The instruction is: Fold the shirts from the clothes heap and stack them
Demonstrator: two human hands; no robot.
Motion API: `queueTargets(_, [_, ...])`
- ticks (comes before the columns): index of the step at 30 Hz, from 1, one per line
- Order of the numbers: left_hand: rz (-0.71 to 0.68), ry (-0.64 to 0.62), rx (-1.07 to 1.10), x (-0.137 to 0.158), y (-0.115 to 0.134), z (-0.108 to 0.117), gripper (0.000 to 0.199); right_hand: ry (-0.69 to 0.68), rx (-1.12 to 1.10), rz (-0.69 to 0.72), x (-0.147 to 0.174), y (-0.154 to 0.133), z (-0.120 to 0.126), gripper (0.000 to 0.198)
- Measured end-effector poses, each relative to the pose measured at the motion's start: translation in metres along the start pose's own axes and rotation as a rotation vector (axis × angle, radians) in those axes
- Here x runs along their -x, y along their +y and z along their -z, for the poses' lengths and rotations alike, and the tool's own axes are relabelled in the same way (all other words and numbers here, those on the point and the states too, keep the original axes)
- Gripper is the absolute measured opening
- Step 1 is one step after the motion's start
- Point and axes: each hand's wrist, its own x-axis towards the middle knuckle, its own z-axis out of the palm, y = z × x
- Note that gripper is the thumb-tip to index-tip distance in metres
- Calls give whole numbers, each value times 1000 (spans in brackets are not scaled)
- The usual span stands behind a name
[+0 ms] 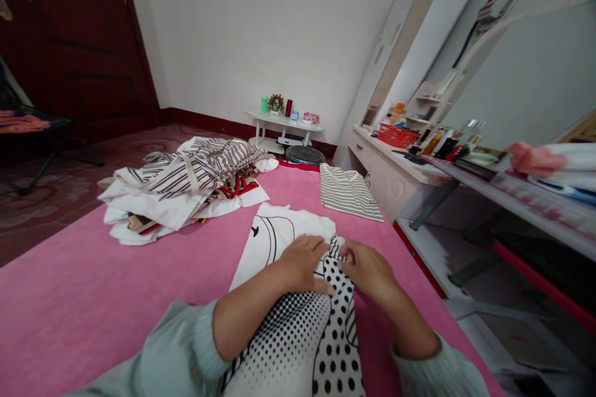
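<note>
A white garment printed with black dots and curved lines lies lengthwise on the pink bedspread in front of me. On its upper part rests my left hand, palm down, with the thumb apart from the fingers. At the garment's right edge, my right hand has its fingers curled and pinches the dotted fabric. The edge there is bunched or turned inward between the two hands. Part of the print is hidden under my left hand and forearm.
A loose heap of striped and white clothes lies at the left. A striped shirt lies flat at the far right. Beyond the bed stand a low white table and a round dark lid-like object. A dresser with bottles and a red basket is at right.
</note>
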Motion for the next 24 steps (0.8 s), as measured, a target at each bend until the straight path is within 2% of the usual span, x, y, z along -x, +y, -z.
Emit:
queueTargets(2, [14,5,-23,2,4,-6,90,54,32,80,-1,-9,-5,17])
queueTargets(4, [22,28,-31,7,9,-9,90,83,-130,147,-3,-13,-15,33])
queueTargets(6, [21,32,-28,16,13,-7,83,27,-277,162,-8,-8,-26,42])
queueTargets(10, [0,-69,-5,58,14,12,72,-181,-337,31,-16,15,-37,46])
queueTargets(13, [11,-159,17,101,11,36,71,-214,-158,163,-15,14,-34,40])
queueTargets(15, [33,-201,29,127,11,51,70,-204,119,251,-12,-3,-28,33])
queueTargets(17, [53,-211,28,147,13,63,68,-228,413,242,-10,-31,-21,30])
queueTargets(19, [82,-179,16,160,20,70,62,-243,588,240,-11,-64,-17,27])
queueTargets(21, [174,-110,-6,167,27,75,49,-207,590,285,-14,-98,-21,25])
queueTargets(24, [462,-8,-86,174,35,81,31,-186,477,295,-18,-137,-44,32])
